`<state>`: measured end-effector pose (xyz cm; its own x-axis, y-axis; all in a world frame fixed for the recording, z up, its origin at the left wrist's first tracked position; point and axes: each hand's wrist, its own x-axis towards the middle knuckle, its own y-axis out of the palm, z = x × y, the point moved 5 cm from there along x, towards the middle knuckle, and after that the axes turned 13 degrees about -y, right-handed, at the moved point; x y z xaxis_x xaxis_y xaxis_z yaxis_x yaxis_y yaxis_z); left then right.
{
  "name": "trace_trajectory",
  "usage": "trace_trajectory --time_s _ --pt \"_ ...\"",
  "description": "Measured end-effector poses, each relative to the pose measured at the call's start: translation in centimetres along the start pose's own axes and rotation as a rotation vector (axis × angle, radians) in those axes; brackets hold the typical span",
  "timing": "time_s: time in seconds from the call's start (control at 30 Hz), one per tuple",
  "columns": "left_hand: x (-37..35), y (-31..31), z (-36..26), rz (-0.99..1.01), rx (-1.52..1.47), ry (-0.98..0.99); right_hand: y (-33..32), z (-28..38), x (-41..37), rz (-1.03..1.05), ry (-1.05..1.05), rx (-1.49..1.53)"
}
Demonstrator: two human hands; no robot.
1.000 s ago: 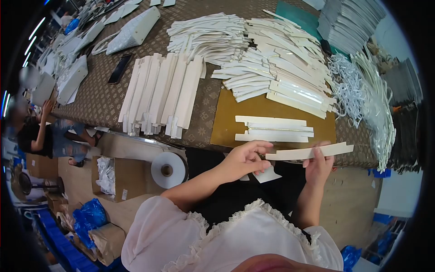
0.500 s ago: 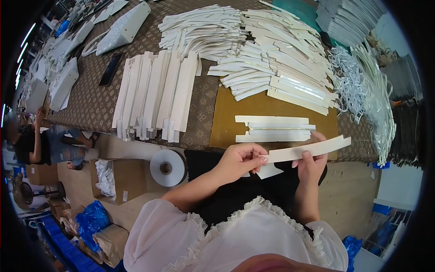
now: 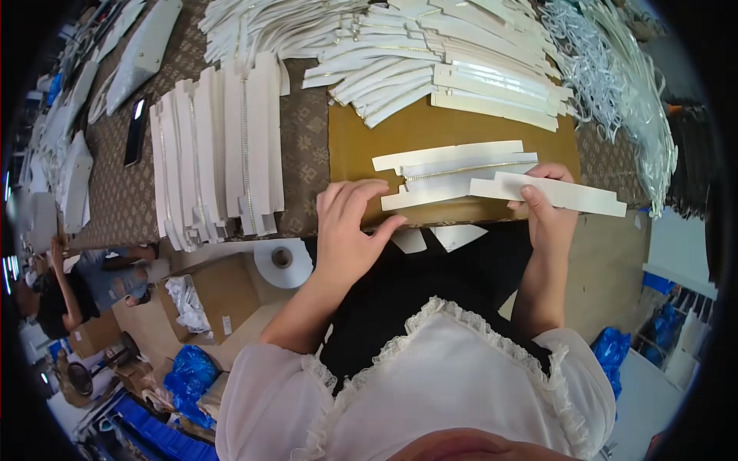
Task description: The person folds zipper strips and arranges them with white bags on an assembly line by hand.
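Head view: the right hand [image 3: 547,211] clamps a cream notched flat strip [image 3: 576,195] in its fingers, at the mustard-brown board [image 3: 352,146]'s near edge.
The left hand [image 3: 346,230], fingers apart, is beside the white zippered panel [image 3: 453,174] on the board.

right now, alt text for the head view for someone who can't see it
A person's right hand holds a pale strip near a zipper piece on a mustard-brown board; the open left hand is near the zipper piece. Piled strips lie beyond.
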<state>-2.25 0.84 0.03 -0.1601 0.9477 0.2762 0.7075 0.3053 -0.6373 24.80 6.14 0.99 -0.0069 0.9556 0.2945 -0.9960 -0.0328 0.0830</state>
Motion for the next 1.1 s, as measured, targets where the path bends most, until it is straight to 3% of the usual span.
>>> trace_trajectory --time_s 0.3,0.4,0.57,0.67,1.1 --pt "-0.8 1.3 1.6 0.056 -0.049 0.021 5.1 -2.3 -2.2 0.084 0.192 -0.004" --pt "-0.8 1.4 1.7 0.061 -0.068 0.005 6.6 -2.5 -2.1 0.214 0.028 -0.245" --pt "-0.9 1.6 2.2 0.078 -0.105 -0.024 8.0 -3.5 -2.1 0.206 0.126 -0.224" --pt "-0.8 1.5 2.1 0.07 -0.105 -0.003 8.1 -4.2 -2.1 0.36 0.01 -0.499" --pt "-0.7 1.3 2.1 0.092 -0.12 -0.013 8.9 -3.7 -1.6 0.388 -0.085 -0.734"
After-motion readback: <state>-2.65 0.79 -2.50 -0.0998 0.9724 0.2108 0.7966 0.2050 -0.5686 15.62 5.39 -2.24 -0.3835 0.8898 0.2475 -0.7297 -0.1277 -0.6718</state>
